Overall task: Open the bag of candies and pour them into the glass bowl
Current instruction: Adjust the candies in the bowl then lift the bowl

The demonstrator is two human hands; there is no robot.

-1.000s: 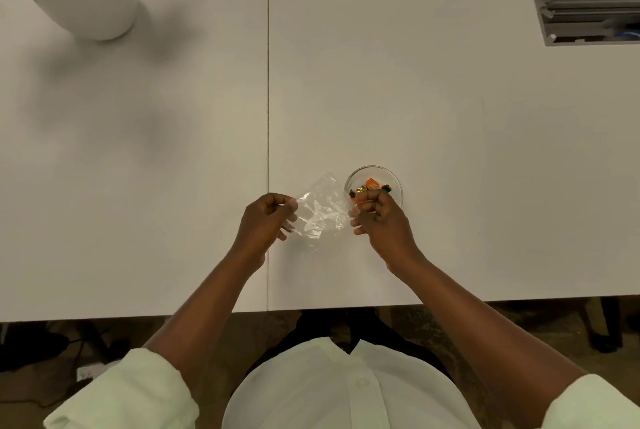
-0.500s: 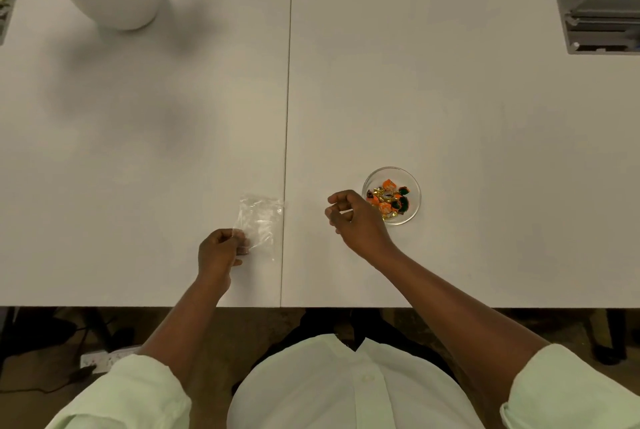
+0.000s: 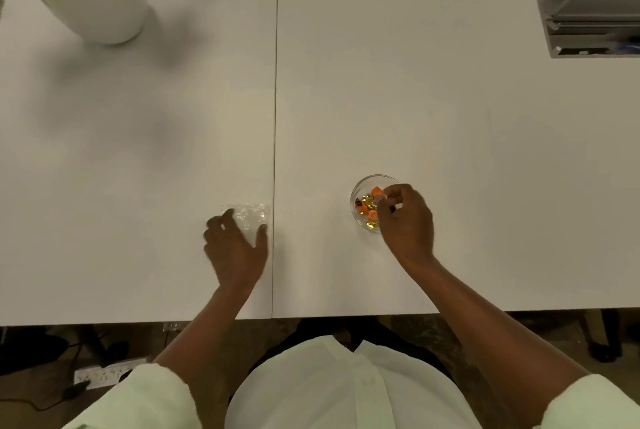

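The clear plastic bag (image 3: 251, 214) lies flat and empty on the white table (image 3: 346, 99), just left of the seam. My left hand (image 3: 235, 248) rests over its near edge with fingers spread, not gripping it. A small glass bowl (image 3: 360, 186) stands to the right, holding several orange and gold wrapped candies (image 3: 367, 208). My right hand (image 3: 407, 220) hovers over the bowl's right side and hides that part of the rim. Its fingertips are bunched together above the candies. I cannot tell whether they pinch anything.
A white plant pot (image 3: 97, 2) stands at the far left corner. A grey open cable box (image 3: 588, 9) is set into the table at the far right. The table's front edge (image 3: 346, 316) runs close below both hands.
My left hand has let go of the bag, which now lies flat, and the fingers have spread over it. My right hand moved right from beside the bowl to over it.
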